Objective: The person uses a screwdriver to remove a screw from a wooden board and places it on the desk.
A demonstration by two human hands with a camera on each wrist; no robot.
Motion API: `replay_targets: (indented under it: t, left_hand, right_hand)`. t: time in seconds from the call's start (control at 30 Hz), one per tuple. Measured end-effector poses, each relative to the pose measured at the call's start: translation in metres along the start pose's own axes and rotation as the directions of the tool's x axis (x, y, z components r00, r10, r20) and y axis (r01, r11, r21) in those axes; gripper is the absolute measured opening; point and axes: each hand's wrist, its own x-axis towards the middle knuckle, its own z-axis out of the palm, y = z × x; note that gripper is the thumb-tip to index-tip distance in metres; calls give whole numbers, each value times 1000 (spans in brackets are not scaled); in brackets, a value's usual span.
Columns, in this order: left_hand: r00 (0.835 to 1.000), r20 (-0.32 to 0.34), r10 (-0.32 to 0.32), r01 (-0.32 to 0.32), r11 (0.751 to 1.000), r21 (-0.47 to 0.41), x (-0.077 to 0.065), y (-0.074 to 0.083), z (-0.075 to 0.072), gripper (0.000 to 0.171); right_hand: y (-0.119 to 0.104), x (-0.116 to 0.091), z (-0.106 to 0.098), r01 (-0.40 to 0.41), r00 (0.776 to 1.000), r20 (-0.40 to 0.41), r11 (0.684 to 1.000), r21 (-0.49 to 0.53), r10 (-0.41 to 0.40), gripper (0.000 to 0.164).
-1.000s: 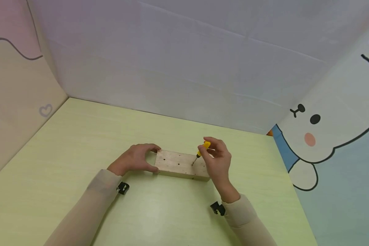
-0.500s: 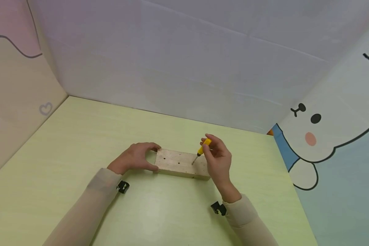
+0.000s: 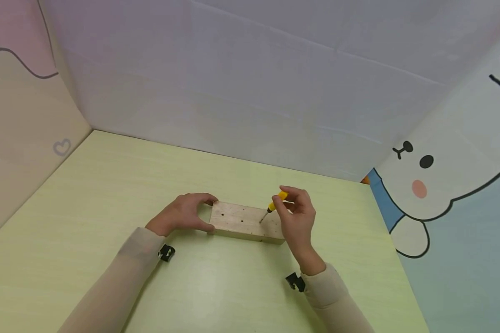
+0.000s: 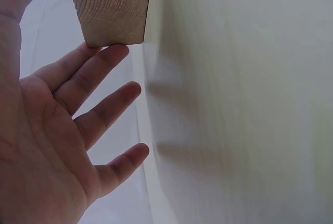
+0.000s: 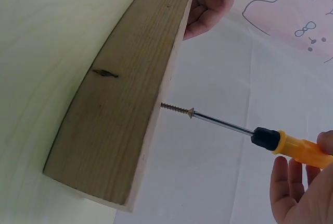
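Right grip point(image 3: 297, 223) clamps the screwdriver point(image 5: 299, 150); left grip point(image 3: 185, 214) pinches the wooden block point(image 3: 232, 223) at nine o'clock. Driving the screw point(image 5: 176, 109) seems the step, calling next for straight, steady turns.

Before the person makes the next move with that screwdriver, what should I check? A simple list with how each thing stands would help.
1. Wooden block lying flat on the table: ok.
2. Left hand steadying the block: ok, thumb and fingers touch one end; how firmly, cannot tell.
3. Right hand holding the screwdriver: ok, it pinches the yellow handle.
4. Screwdriver lined up with the screw: ok, roughly one straight line in the right wrist view.
5. Tip properly seated in the screw head: cannot tell, the recess is hidden.
6. Screw fully driven in: not ok, much of its thread stands out of the wood.
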Motion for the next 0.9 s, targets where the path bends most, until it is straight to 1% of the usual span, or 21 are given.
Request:
replay_targets:
  t: [0.1,0.17,0.3,0.4,0.5,0.6,0.7,0.9]
  left_hand:
    - [1000,1,-1,1,1000,5,0,0,0,72]
    - [1000,2,-1,1,1000,6,0,0,0,72]
    - [1000,4,-1,1,1000,4,1,-1,0,72]
    - [1000,4,-2,2,1000,2,1,-1,0,72]
    - [1000,4,-3,3,1000,1,1,-1,0,73]
    - [1000,4,-5,5,1000,-4,2,-2,1,73]
    - [1000,5,-8,8,1000,-9,1,-1,1,73]
    - [1000,6,-9,9,1000,-15,1,0,1,72]
  right_hand:
    - [11,-1,0,-3,1000,1,1000,-12,3,23]
    - [14,-1,-1,4,1000,10,1000,-16,-4,24]
    - [14,-1,-1,14,1000,25,1000,8,-14,26]
    - [14,-1,-1,4,999,38,1000,27,-5,26]
    - [12,0,-2,-6,999,54,999,33,4,26]
    - [12,-1,-2,-3,998,67,1000,18,2,25]
    - [12,-1,-3,11,998,65,1000,-2,-10,24]
    - [11,-3,-1,43,999,34,999,-30,-42,23]
